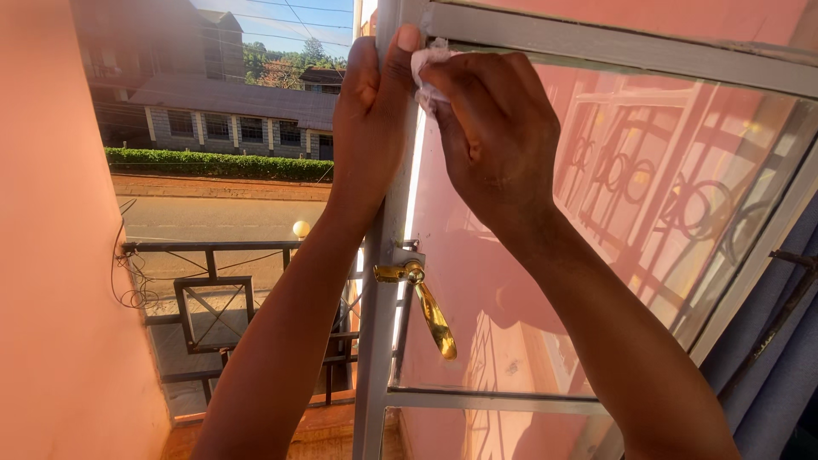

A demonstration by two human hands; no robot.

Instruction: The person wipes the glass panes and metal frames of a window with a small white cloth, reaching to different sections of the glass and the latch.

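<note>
My left hand (368,119) grips the grey metal frame (381,255) of an open window near its top corner, fingers wrapped around the edge. My right hand (498,128) presses a small white cloth (426,72) against the upper left corner of the glass pane (648,213). Most of the cloth is hidden under my fingers. A brass window handle (430,311) hangs on the frame below both hands.
A pink wall (51,255) stands at the left. Beyond the opening lie a black metal balcony railing (204,281), a road, a hedge and a building. A blue-grey curtain (775,366) hangs at the right edge. The glass reflects decorative grille bars.
</note>
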